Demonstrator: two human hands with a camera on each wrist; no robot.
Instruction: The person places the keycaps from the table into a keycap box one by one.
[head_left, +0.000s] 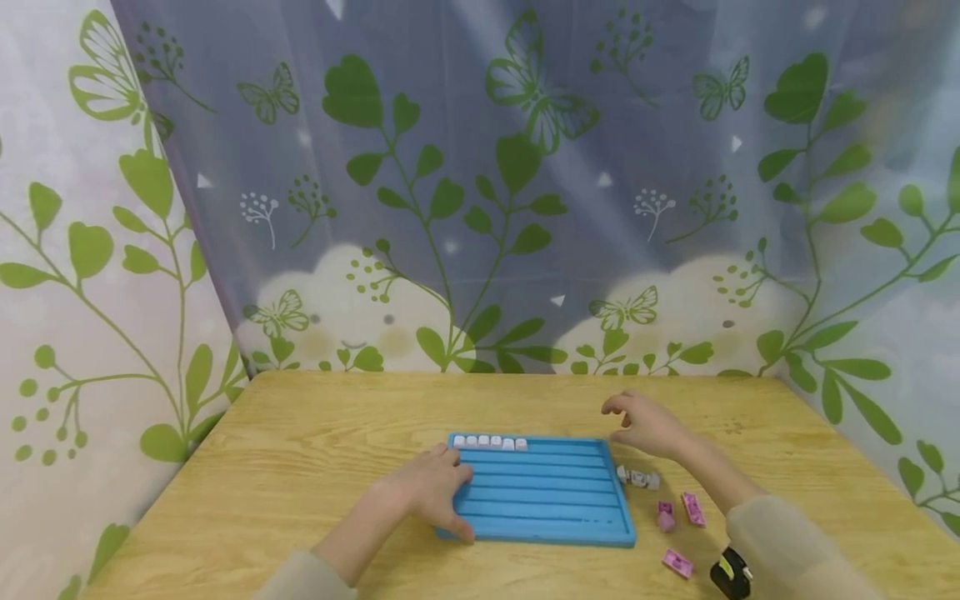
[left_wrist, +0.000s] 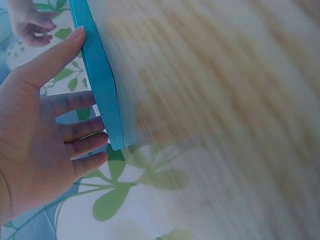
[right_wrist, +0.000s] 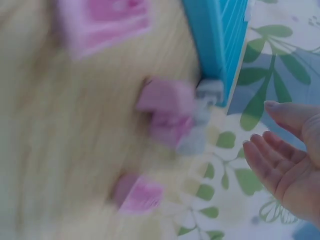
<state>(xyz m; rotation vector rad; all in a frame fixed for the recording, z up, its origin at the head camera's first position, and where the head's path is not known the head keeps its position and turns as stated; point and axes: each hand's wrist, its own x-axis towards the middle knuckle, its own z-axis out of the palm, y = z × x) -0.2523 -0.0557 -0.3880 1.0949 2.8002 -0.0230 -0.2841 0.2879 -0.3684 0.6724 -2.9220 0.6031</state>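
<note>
My left hand (head_left: 429, 485) rests against the left side of a blue ridged tray (head_left: 618, 517). Its thumb lies at the near left corner, and its other fingers are fairly straight along the edge. Several white keycaps (head_left: 496, 442) sit side by side in the tray's far groove, at its left end. Above the table, past the tray's far right corner, my right hand (head_left: 648, 425) hovers with its fingers loosely bent. The right wrist view shows a gap between thumb and fingers, with nothing held there.
Close to the tray's right side lies a cluster of white keycaps (head_left: 639, 479). Pink keycaps (head_left: 693, 509) are scattered nearer on the wooden table (head_left: 337, 417). By the right sleeve is a small black object (head_left: 729, 575) with a yellow part. A patterned curtain (head_left: 480, 208) hangs behind the table.
</note>
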